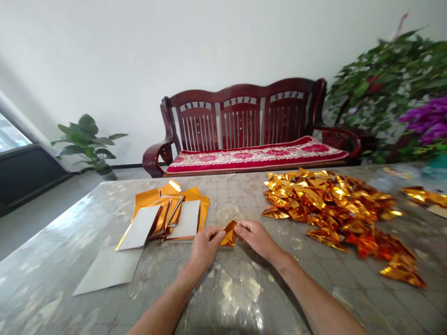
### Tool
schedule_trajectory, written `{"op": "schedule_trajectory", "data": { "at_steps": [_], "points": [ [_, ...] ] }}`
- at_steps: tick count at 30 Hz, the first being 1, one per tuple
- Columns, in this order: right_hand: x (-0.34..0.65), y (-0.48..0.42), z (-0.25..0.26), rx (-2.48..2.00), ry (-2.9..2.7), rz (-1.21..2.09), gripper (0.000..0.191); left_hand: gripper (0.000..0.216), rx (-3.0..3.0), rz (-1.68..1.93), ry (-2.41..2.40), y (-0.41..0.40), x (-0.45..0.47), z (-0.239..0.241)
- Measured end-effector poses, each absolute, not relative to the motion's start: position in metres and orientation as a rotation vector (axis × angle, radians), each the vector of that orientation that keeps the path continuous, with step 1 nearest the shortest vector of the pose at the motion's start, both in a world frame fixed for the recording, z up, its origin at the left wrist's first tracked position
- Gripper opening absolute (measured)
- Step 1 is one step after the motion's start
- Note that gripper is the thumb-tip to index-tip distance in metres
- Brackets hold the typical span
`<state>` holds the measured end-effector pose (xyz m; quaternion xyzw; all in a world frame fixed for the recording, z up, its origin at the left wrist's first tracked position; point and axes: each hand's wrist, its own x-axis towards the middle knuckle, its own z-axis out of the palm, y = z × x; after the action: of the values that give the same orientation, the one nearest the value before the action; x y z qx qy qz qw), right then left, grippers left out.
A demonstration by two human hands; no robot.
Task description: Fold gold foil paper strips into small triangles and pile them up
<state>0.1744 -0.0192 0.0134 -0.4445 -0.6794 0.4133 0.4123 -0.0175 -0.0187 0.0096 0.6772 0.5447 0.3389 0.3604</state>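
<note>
Both my hands meet over the middle of the table and pinch one small folded piece of gold foil paper (230, 233). My left hand (205, 246) grips its left side with closed fingers. My right hand (256, 236) holds the right side, fingers curled on it. To the left lies a fanned stack of flat gold sheets (171, 213), some showing their white backs. To the right spreads a big pile of folded gold pieces (335, 204).
A loose white sheet (109, 271) lies near the table's left front. The glossy patterned table (237, 293) reflects light. More gold pieces (424, 197) sit far right. Behind stand a wooden bench (244, 125) with a red cushion, and potted plants (394, 88).
</note>
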Motion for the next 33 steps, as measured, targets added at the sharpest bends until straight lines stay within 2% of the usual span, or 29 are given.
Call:
{"op": "schedule_trajectory", "data": {
  "at_steps": [3,7,15,18,22,25,33],
  "points": [
    [0.172,-0.022,0.011,-1.112,-1.724,1.113,0.041,0.034,1.638,0.945,1.380,-0.020,-0.015,0.009],
    [0.169,-0.025,0.010,-1.107,-1.713,1.132,0.039,0.034,1.600,0.966,1.377,-0.022,-0.014,0.009],
    [0.164,-0.029,0.004,-1.231,-1.840,0.724,0.033,0.029,1.606,0.936,1.336,-0.025,-0.014,0.005],
    [0.163,-0.029,0.006,-1.228,-1.862,0.662,0.030,0.024,1.811,1.019,1.420,-0.031,-0.012,0.009],
    [0.161,-0.032,0.011,-1.261,-1.684,0.610,0.014,0.022,2.121,1.318,1.473,-0.035,-0.009,0.013],
    [0.155,-0.039,0.013,-1.284,-1.564,0.608,0.018,0.021,2.222,1.465,1.501,-0.034,-0.010,0.015],
    [0.132,-0.055,0.017,-1.205,-1.469,0.656,0.024,0.027,2.597,1.273,1.587,-0.046,-0.012,0.022]
  ]
}}
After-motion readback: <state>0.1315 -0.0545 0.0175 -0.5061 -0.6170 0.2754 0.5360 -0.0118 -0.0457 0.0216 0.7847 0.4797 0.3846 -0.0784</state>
